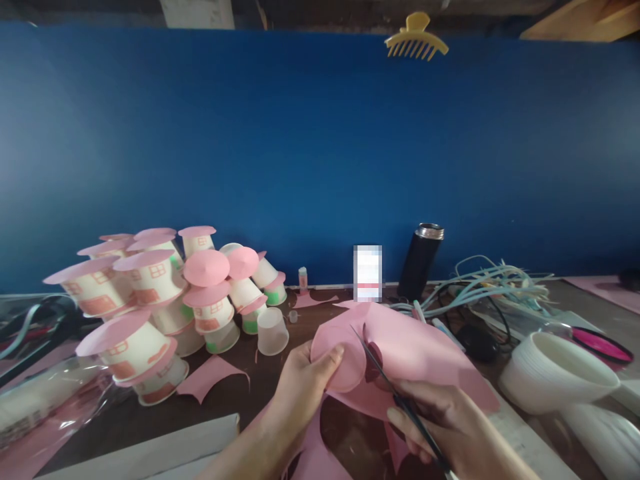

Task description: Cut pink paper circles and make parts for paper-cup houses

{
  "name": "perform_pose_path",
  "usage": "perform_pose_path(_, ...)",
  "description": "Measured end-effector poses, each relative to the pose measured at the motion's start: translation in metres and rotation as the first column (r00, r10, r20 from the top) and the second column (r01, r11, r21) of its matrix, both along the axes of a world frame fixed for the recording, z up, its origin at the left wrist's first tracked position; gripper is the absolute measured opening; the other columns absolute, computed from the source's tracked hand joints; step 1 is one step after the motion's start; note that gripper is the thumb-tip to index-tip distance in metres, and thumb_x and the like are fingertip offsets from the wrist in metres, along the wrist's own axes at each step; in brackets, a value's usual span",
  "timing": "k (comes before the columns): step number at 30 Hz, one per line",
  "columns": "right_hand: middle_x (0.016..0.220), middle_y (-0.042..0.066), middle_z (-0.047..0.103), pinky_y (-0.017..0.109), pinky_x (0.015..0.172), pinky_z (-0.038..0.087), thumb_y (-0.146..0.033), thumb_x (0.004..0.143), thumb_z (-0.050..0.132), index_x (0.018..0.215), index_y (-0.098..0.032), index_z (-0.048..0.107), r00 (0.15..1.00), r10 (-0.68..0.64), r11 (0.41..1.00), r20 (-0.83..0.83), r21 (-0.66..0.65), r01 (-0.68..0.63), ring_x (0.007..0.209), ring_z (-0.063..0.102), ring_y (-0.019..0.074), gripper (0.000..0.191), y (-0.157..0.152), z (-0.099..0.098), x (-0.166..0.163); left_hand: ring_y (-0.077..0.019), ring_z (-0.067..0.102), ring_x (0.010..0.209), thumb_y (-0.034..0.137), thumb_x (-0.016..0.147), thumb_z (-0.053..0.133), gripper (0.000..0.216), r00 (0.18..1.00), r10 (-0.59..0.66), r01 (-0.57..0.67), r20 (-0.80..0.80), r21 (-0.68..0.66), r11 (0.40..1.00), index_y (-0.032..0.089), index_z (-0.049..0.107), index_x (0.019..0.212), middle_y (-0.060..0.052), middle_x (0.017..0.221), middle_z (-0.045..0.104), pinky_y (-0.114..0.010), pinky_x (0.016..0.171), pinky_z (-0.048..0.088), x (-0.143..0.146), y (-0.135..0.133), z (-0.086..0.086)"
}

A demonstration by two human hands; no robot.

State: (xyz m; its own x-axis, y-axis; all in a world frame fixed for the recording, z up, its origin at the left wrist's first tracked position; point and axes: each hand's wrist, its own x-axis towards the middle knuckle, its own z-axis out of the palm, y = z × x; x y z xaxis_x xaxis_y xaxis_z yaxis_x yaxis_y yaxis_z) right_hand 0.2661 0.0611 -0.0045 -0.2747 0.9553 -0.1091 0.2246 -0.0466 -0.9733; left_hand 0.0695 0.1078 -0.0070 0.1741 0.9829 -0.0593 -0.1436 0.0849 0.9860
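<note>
My left hand [305, 383] pinches a pink paper sheet [425, 353] at a rounded part near its left edge, thumb on top. My right hand [440, 420] grips dark scissors [385, 380], whose blades are open and point up and left into the pink paper beside the rounded part. Both hands hover over a dark wooden table [125, 420] at the bottom centre.
A heap of paper-cup houses with pink roofs [160, 300] lies at the left, with a clear plastic cup [273, 330] beside it. A black flask [421, 261], a tangle of pale cords [490, 280], stacked white cups [555, 370], pink scraps [210, 377] and a blue wall [320, 153] surround the hands.
</note>
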Motion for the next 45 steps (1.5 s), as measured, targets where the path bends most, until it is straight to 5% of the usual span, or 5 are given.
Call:
perform_pose_path(9,0.051,-0.008,0.039,0.026,0.048,0.019,-0.056,0.079,0.069,0.062,-0.019,0.052,0.994,0.007,1.000,-0.106,-0.017,-0.009,0.050,0.032,0.0079,0.045,-0.001,0.003,-0.002,-0.0236,0.062,0.076,0.047,0.080,0.068,0.036,0.999,0.031,-0.031,-0.014,0.009,0.999,0.011,0.070,0.083,-0.008,0.077,0.069,-0.031,0.071,0.048,-0.001,0.000,0.002)
perform_pose_path(31,0.050,-0.008,0.038,0.024,0.048,0.024,-0.062,0.076,0.068,0.066,-0.018,0.056,0.999,-0.049,0.998,0.007,-0.036,0.049,0.049,0.033,0.0083,0.047,-0.001,0.002,-0.004,-0.0245,0.064,0.079,0.048,0.081,0.067,0.040,1.000,0.002,-0.003,0.026,0.043,0.999,0.011,0.073,0.095,-0.009,0.082,0.071,-0.032,0.074,0.049,-0.004,0.005,-0.003)
perform_pose_path(45,0.052,-0.006,0.046,0.022,0.048,0.029,-0.054,0.073,0.074,0.092,-0.013,0.072,0.999,-0.044,0.995,0.009,-0.087,0.044,0.050,0.038,0.0092,0.045,-0.002,0.003,-0.008,-0.0231,0.067,0.077,0.049,0.077,0.073,0.043,0.971,0.109,-0.096,0.212,-0.072,0.993,0.011,0.073,0.095,-0.008,0.078,0.073,-0.029,0.070,0.048,0.002,0.003,-0.012)
